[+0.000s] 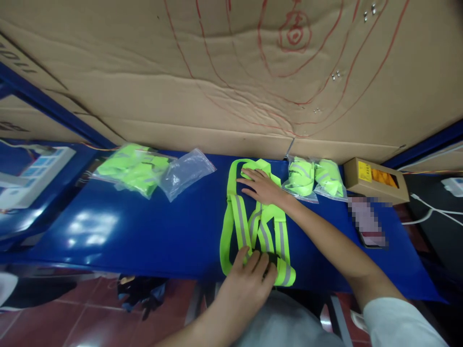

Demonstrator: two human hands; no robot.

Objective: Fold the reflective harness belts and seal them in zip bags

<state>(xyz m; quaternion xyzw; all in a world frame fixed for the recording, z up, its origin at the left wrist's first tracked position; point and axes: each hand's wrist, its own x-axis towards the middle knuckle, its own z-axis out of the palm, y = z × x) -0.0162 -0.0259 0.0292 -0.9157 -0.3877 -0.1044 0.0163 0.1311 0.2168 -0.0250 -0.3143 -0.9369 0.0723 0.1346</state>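
Observation:
A neon yellow reflective safety harness (238,217) with grey stripes lies stretched out on the blue table (144,236). My right hand (262,187) lies flat and open on its far end, fingers spread, pressing the straps down. My left hand (249,282) is at the near end by the table's front edge, fingers curled over the straps and a dark buckle there, holding them.
Clear bags with folded neon harnesses lie at the back left (133,167) and back right (313,177). An empty clear bag (184,172) lies between. A cardboard box (376,180) and a phone (367,224) sit at right. A cardboard wall (231,72) stands behind.

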